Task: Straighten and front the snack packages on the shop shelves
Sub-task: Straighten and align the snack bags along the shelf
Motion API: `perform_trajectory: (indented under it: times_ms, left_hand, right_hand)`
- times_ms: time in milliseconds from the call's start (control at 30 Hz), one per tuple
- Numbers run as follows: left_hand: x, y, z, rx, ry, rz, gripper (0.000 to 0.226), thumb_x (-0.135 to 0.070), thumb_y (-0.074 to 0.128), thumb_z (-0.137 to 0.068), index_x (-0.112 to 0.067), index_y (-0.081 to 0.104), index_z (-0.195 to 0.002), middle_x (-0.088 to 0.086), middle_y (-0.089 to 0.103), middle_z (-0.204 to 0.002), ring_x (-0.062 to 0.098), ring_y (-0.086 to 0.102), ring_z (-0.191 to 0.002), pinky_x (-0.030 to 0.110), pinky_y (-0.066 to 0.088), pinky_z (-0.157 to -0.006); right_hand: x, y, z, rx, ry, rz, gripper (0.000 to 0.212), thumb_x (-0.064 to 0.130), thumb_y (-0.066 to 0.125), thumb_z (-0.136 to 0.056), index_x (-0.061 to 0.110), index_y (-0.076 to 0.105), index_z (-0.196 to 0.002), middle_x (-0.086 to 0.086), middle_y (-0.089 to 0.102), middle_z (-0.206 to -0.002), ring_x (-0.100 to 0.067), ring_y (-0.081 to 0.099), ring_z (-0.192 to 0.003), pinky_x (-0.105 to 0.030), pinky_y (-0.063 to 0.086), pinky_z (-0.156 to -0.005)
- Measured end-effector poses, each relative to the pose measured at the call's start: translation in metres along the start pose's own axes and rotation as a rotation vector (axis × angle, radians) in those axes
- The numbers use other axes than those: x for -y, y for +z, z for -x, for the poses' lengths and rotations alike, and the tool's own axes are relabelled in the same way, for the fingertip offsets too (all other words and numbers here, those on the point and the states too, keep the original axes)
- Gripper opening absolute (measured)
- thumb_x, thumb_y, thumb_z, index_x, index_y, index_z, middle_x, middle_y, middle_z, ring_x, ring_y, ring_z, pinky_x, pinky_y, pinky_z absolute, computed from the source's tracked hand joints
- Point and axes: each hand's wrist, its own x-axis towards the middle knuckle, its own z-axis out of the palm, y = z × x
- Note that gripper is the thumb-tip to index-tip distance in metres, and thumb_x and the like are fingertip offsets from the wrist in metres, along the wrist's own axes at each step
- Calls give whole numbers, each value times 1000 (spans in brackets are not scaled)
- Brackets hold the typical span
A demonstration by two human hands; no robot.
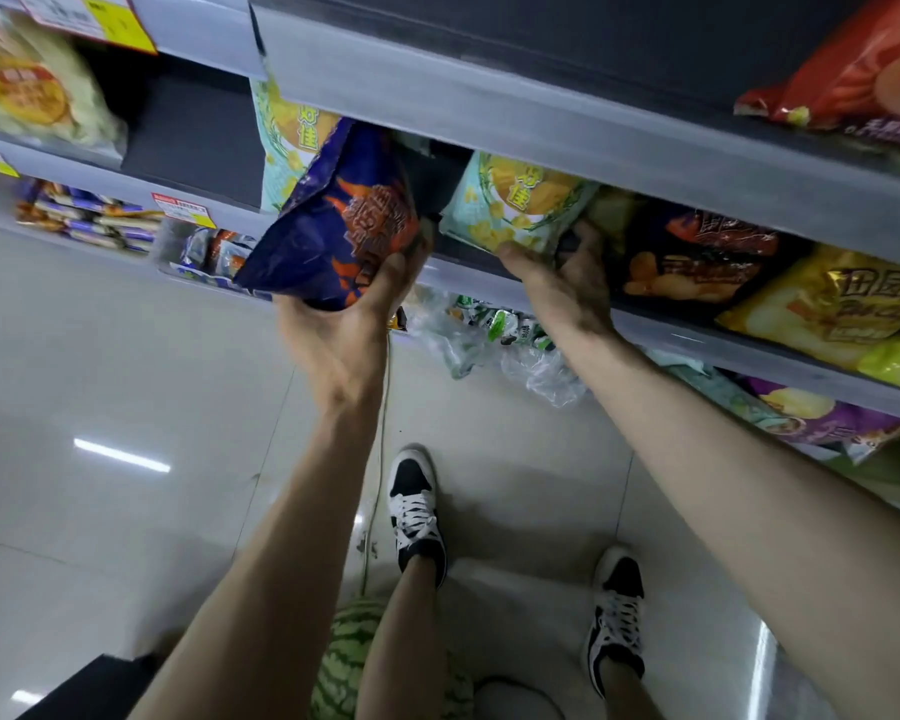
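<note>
grey metal shelves (541, 122) run across the top and right in stacked tiers. pale glossy floor tiles (100, 381) lie below. blue-purple snack bag (333, 226) is off the shelf, tilted, in the air just in front of the middle tier's lip, left of centre. left hand (354, 324) grasps its bottom from underneath, thumb up the front. mint-green snack bag (515, 210) sits at the front of the middle tier, just right of the blue one. right hand (562, 283) grips its near edge, thumb on the face, fingers curled at its right side. dark chip bag (697, 257) lies just right of that hand, yellow bag (827, 309) further right. red bag (853, 80) is on the tier above. second mint bag (287, 132) is partly hidden behind the blue one. watermelon (344, 662) is on the floor near the black-white sneakers (417, 511).
</note>
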Motion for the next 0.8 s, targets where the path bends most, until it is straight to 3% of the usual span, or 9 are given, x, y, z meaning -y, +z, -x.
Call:
perform_trajectory:
  times_ms: [67, 200, 300, 400, 533, 667, 733, 800]
  left_hand:
    - [-3, -15, 7, -6, 14, -59, 60, 18, 76, -83, 18, 49, -136, 23, 74, -110, 21, 81, -83, 30, 64, -71]
    - [-4, -39, -1, 16, 21, -166, 51, 16, 78, -82, 13, 56, -129, -2, 80, -91, 6, 78, -79, 18, 59, -68]
    - [-10, -45, -7, 67, 5, -235, 55, 14, 81, -80, 12, 58, -130, 6, 76, -104, 5, 77, -83, 17, 59, -70]
    - [-13, -44, -11, 133, -22, -279, 55, 14, 82, -80, 11, 59, -130, 5, 76, -103, 6, 77, -82, 18, 59, -69]
    - [-15, -35, -11, 221, -79, -343, 58, 10, 85, -78, 8, 61, -130, 7, 79, -103, 10, 79, -83, 20, 60, -66]
    - [-17, -13, -2, 383, -120, -353, 55, 24, 77, -77, 14, 57, -127, -5, 80, -86, 5, 78, -79, 16, 60, -67]
    - [-13, 2, -8, 443, -139, -396, 63, 16, 86, -73, 11, 58, -129, 0, 80, -99, 10, 79, -87, 24, 64, -73]
    - [-4, 20, -13, 532, -112, -467, 77, 2, 97, -66, 5, 58, -132, 5, 78, -113, 15, 79, -97, 34, 65, -82]
  right_hand:
    - [3, 15, -1, 30, 3, -26, 105, 65, 77, -56, 26, 42, -146, -4, 60, -138, -25, 60, -122, -41, 50, -106]
    - [13, 35, -1, 62, -14, -48, 90, 56, 78, -70, 27, 40, -146, -2, 58, -142, -24, 58, -125, -41, 49, -107]
    - [16, 43, -5, 93, -48, -46, 82, 46, 77, -80, 28, 39, -151, -3, 56, -145, -22, 58, -128, -41, 48, -109]
    - [17, 44, -7, 111, -58, -56, 77, 44, 76, -84, 30, 41, -152, -2, 57, -145, -18, 58, -127, -38, 48, -109]
    - [15, 30, -5, 80, -22, -89, 67, 39, 71, -92, 23, 46, -152, -2, 55, -147, -13, 57, -123, -27, 44, -98]
    - [1, 4, 18, -150, 24, -220, 38, 27, 65, -96, 9, 65, -130, 12, 64, -103, 12, 57, -84, -3, 38, -72]
    - [-14, -8, 37, -147, 0, -214, 35, 28, 59, -93, 12, 68, -123, 14, 66, -99, 3, 59, -86, -5, 39, -71]
    - [-29, -19, 51, -59, -29, -179, 28, 24, 54, -100, 16, 66, -124, 5, 68, -110, -6, 59, -94, -14, 41, -73]
